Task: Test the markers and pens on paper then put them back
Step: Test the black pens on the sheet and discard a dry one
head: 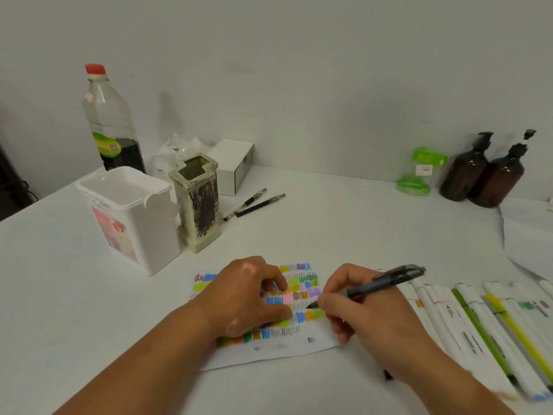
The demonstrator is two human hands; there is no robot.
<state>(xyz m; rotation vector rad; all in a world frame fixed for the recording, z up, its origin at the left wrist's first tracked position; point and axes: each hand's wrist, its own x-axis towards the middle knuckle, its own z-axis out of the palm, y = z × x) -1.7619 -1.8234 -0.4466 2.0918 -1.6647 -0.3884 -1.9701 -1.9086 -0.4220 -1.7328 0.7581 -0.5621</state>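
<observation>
- Right hand (pixel 368 313) is pinching a black pen (pixel 386 284) between thumb and fingers, with the pen's tip touching the paper (pixel 269 353) among coloured swatches and black squiggles.
- Left hand (pixel 248 295) is resting on the same paper, gripping nothing, its loosely bent fingers pressing the sheet against the desk (pixel 344 229).
- White markers (pixel 478 324) are lying side by side just right of the paper.
- Two more pens (pixel 254 203) are lying farther back, near a white box (pixel 236 166).
- Beyond the paper to its left, a ceramic holder (pixel 199 205) and a white tub (pixel 131 217) are standing together.
- Two brown pump bottles (pixel 484 172) are standing by the wall.
</observation>
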